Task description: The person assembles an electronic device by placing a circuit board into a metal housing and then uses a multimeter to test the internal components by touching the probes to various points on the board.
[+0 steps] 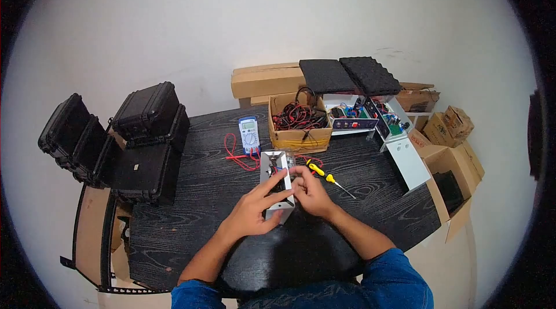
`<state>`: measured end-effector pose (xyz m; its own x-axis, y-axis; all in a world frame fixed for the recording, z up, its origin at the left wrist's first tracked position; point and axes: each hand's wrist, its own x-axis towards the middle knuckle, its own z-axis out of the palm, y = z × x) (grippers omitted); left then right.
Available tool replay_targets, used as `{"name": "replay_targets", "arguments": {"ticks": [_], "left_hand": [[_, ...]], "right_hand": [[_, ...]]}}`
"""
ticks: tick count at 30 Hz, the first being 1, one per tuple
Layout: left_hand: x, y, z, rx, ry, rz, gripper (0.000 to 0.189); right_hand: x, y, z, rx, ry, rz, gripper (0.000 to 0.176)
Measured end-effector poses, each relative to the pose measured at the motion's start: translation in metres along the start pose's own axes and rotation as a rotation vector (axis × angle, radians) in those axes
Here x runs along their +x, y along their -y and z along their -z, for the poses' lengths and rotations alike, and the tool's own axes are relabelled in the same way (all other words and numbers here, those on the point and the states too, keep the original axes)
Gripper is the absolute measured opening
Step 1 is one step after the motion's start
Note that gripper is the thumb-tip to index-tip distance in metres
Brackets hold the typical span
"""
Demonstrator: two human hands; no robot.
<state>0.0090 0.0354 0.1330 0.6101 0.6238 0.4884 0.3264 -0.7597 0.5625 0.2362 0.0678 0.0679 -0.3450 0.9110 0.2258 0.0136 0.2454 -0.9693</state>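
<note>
A small white metal enclosure (272,161) stands on the black desk in front of me, its top side open and wires and parts showing inside. My left hand (252,210) grips it from the left and near side, fingers laid across its upper edge. Against its right wall, my right hand (313,194) has its fingers curled; what they pinch, if anything, is hidden. Just behind the enclosure lies a blue-and-white multimeter (249,136) with red test leads (233,148). A yellow-handled screwdriver (338,184) and another yellow-and-black tool (315,168) lie right of my right hand.
A cardboard box of red and black cables (301,141) stands at the back. Opened white device housings (409,164) with circuit boards sit at the right. Black hard cases (142,176) are stacked on the left. Beside the desk's right edge stands an open carton (454,176).
</note>
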Motion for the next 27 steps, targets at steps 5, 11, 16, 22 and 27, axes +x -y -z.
{"name": "replay_targets", "arguments": {"ticks": [5,11,16,22,27], "left_hand": [[0.013,0.011,0.007,0.184,0.008,0.093,0.133],[-0.004,0.063,-0.02,0.049,0.181,0.228,0.164],[0.003,0.045,-0.015,0.023,-0.002,0.195,0.159],[0.013,0.007,0.012,0.212,0.131,0.132,0.137],[0.01,0.006,-0.003,0.334,0.343,0.128,0.134]], "right_hand": [[0.004,-0.009,0.008,0.047,-0.158,0.097,0.046],[0.001,-0.017,0.01,0.059,-0.168,0.152,0.046],[0.003,-0.01,0.019,0.008,-0.227,0.214,0.042],[0.018,-0.001,0.044,0.059,-0.412,0.222,0.022],[0.023,-0.018,0.057,-0.136,-0.348,0.208,0.016]]}}
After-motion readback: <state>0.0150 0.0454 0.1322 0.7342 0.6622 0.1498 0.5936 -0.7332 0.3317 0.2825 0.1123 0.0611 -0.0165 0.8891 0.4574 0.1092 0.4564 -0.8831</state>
